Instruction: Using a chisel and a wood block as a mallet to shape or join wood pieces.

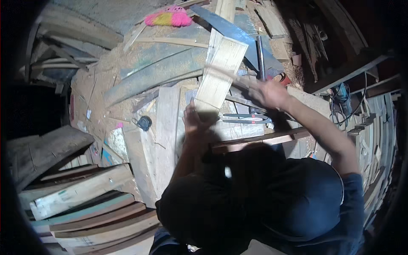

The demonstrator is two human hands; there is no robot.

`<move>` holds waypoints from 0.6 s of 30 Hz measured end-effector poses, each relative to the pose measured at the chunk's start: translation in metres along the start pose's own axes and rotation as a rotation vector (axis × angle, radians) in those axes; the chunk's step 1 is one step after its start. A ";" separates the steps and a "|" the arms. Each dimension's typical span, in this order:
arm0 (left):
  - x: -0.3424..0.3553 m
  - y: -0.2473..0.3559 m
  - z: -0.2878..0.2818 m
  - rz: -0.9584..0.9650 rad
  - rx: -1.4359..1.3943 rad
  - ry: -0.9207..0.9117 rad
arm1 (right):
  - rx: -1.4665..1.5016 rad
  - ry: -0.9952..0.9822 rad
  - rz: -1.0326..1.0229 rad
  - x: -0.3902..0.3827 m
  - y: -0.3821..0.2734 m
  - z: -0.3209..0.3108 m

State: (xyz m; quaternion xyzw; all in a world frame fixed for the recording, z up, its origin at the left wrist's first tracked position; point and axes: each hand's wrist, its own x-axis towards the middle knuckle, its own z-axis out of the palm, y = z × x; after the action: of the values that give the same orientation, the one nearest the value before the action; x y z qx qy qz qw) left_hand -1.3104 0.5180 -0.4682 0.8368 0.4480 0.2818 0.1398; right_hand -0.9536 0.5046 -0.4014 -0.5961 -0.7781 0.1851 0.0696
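Observation:
A pale wooden board [223, 70] lies slanted in front of me, its near end by my left hand [196, 121]. The fingers of that hand wrap round the board's near left edge, with the thumb side partly in shadow. My right hand [272, 94] is closed on a thin brown stick-like piece [227, 73], smeared by motion, which crosses over the board. I cannot make out its exact kind. Just below the board's near end lies a pair of pincers [244, 119] with dark handles. Beyond my right hand, a dark rod [260, 57] lies near the blade of a handsaw [223, 26].
A pink and yellow fuzzy cloth [168, 18] lies at the far left. A small black round object [144, 123] sits left of my left hand. Stacked planks [85, 191] fill the near left. A blue corded power tool [342, 94] stands at right. Sawdust covers much of the surface.

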 end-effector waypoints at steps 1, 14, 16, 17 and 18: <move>0.005 0.000 -0.003 0.014 0.001 -0.006 | -0.089 -0.164 -0.177 -0.004 -0.006 -0.003; 0.001 0.003 0.002 -0.231 -0.153 -0.055 | -0.217 -0.247 -0.152 0.002 -0.004 -0.001; 0.005 0.019 -0.006 0.099 -0.283 0.057 | -0.186 -0.021 0.072 0.018 0.027 -0.007; 0.007 0.030 -0.003 0.106 -0.299 0.051 | -0.095 0.254 0.192 0.014 0.050 0.002; 0.006 0.032 -0.008 -0.054 -0.223 0.021 | -0.087 0.252 0.171 0.020 0.034 0.003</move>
State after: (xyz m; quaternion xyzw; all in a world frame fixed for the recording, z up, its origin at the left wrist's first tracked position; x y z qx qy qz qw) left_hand -1.2915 0.5047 -0.4443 0.8007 0.4377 0.3350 0.2347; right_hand -0.9298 0.5302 -0.4193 -0.6810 -0.7171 0.0801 0.1247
